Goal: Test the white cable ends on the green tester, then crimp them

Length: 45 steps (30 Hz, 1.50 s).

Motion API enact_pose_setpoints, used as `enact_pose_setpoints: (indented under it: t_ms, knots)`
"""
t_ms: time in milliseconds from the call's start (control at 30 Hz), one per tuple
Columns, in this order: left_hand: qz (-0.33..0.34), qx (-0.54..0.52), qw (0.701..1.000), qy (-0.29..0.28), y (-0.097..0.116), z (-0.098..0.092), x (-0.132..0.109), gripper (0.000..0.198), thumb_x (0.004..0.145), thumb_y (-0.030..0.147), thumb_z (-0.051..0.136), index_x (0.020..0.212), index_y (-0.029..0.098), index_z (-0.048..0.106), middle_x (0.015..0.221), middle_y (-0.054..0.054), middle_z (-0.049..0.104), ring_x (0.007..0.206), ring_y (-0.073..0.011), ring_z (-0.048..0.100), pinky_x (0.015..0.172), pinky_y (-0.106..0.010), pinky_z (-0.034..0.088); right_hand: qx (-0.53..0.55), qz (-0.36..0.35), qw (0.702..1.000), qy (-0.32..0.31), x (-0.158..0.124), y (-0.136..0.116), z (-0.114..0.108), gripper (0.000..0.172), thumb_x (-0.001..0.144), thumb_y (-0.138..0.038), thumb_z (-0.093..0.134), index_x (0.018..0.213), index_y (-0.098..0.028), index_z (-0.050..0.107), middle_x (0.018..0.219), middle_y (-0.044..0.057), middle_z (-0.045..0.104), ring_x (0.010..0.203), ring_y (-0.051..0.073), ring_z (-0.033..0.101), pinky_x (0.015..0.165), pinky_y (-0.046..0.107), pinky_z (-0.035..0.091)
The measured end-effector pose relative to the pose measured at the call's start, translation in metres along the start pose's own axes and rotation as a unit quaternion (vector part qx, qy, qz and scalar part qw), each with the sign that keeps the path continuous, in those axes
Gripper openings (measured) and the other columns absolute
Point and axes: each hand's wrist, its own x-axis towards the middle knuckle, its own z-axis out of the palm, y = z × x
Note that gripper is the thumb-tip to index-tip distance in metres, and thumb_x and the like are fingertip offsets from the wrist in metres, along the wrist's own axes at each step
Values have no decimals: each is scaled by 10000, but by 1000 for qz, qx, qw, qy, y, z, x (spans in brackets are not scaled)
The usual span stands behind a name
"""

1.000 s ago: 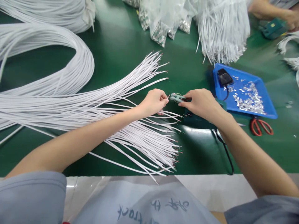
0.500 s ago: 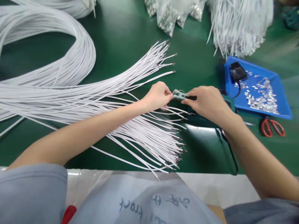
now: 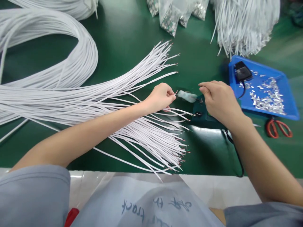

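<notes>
In the head view, my left hand is closed in a pinch on the end of a white cable, with thin reddish wire ends showing past the fingertips. Just right of them is a pale green clip, smeared by motion, its dark end toward a dark green box. My right hand is over the box, apart from the clip, thumb and forefinger slightly parted with nothing visible between them. Under my left forearm a bundle of white cables fans out, its stripped ends pointing right.
A blue tray at the right holds small shiny metal pieces and a black block. Red-handled scissors lie below it. Coiled white cable, bags of small parts and another cable bundle are farther back.
My right hand has let go of the pale green clip and moved slightly right and up. My left hand keeps its pinch in the same place.
</notes>
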Motion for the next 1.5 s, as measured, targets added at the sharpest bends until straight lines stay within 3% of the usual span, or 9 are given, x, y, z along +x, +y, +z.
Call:
enact_pose_setpoints:
  t_ms: [200,333,500,700,833,1000,1167,1300,1500]
  knots:
    - [56,65,995,-49,-3,4,-1,128,873,163,579,790,109,661,615,-6,598,468,-97,554,495,-245,465,94,-50,983,146,-23,-26,-9,378,976,-246,348,1131,-116,667,1096,156,701,1041,268,624,918,409,482]
    - [171,302,936,-66,-3,0,-7,109,779,142,601,754,132,706,710,-57,687,686,-182,627,628,-290,440,115,-158,978,68,-44,-69,3,362,966,-231,387,1227,-79,587,1166,175,664,1089,270,603,954,433,486]
    - [164,428,880,-126,14,-28,-11,199,773,95,519,691,140,695,730,-73,706,670,-181,619,612,-278,421,72,-122,990,13,-49,-98,30,433,962,-208,382,1299,45,485,1132,237,648,1025,302,595,888,428,488]
    - [170,560,807,78,17,-42,-1,216,930,140,479,941,104,693,1031,-131,688,982,-255,626,753,-314,448,23,-218,976,6,-69,-112,45,326,950,-182,419,697,-164,624,702,79,623,669,204,561,611,339,360]
    - [179,614,764,90,3,-39,8,245,953,100,416,916,100,659,963,-122,678,982,-253,620,726,-300,435,59,-239,969,18,-76,-115,51,316,936,-178,439,665,-172,601,643,43,594,601,164,514,578,335,282]
    - [168,570,799,93,0,-33,9,295,929,91,403,1004,106,687,955,-125,681,860,-231,646,717,-317,460,89,-206,974,7,-74,-115,53,287,938,-191,425,713,-164,601,691,43,611,631,159,518,609,328,286]
    - [150,356,917,95,7,-27,10,304,818,89,549,1078,90,707,888,-71,696,755,-141,607,761,-268,488,106,-195,975,-21,-72,-115,50,286,950,-204,403,754,-158,606,712,42,618,640,154,515,622,327,282]
    - [157,164,974,-24,27,-19,-4,159,852,199,604,854,105,732,708,-20,664,606,-80,538,604,-196,446,109,-191,975,-34,-71,-116,51,310,961,-218,373,798,-153,628,738,47,629,666,165,545,620,333,289]
    - [163,38,952,-258,53,8,-47,126,823,167,645,735,123,723,732,-35,699,653,-95,589,604,-182,460,123,-167,978,-34,-74,-116,56,329,927,-246,411,1101,-117,659,1048,150,693,943,261,613,727,344,390]
